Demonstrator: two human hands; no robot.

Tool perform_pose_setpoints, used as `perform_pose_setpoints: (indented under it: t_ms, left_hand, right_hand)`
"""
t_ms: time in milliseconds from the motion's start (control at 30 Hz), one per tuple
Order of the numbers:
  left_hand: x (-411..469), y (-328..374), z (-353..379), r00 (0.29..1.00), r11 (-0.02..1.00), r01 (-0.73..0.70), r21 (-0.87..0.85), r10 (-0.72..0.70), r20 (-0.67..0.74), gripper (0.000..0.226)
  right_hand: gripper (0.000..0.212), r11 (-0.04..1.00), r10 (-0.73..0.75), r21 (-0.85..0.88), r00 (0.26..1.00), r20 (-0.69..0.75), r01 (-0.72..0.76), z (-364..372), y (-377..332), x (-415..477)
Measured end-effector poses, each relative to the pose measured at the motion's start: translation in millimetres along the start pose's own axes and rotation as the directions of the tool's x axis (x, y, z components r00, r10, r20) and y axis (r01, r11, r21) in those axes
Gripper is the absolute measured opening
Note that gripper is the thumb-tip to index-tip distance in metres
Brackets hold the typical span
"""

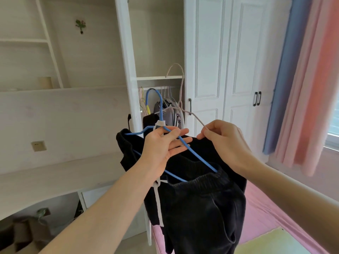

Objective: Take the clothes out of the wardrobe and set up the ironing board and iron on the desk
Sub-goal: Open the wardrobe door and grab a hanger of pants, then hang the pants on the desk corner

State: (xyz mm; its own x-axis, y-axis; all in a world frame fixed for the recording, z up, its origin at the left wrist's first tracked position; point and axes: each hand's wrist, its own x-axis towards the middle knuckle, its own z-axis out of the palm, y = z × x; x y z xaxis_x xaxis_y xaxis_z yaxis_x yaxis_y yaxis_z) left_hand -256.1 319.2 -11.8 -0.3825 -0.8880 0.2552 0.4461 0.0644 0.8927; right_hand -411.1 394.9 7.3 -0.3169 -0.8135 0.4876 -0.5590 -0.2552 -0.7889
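While the open white wooden wardrobe (207, 52) stands beyond a pink bed (260, 217), the left hand (159, 149) grips a blue wire hanger (200, 156) bearing black trousers (201, 208), and the right hand (225, 143) pinches a pale wire hanger (199, 121).

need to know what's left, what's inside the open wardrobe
Empty hangers and a few grey and purple garments hang on its rail. The black clothes in front cover everything lower.

Black trousers (201, 208) run off the bottom edge, legs unseen. Left hand (161, 149) covers part of the blue hanger (161, 109); pale hanger (196, 119) end buried in right hand (223, 140) pinch. Wardrobe clothes (171, 114) mostly blocked by hangers. Brown objects (22, 233) lower left too blurred to identify.
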Motion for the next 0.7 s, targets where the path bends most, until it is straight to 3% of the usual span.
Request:
perform_pose_setpoints:
  t_ms: [300,600,700]
  left_hand:
    - [-66.8,17.4,-3.1,0.98,0.993,-0.111,-0.031,0.104,-0.17,0.025]
    - [-127.6,58.9,-47.1,0.904,0.969,-0.24,0.055,0.243,-0.35,0.029]
    - [-146.2,68.1,-69.5,0.877,0.961,-0.262,0.086,0.274,-0.394,0.021]
  right_hand:
    - [0.02,0.987,-0.143,0.096,0.978,0.15,0.13,-10.8,-27.8,-35.3]
    - [0.02,0.97,-0.229,0.154,0.909,0.348,0.186,46.1,-64.4,-56.9]
    - [0.019,0.967,-0.242,0.178,0.879,0.41,0.184,78.0,-73.0,-67.8]
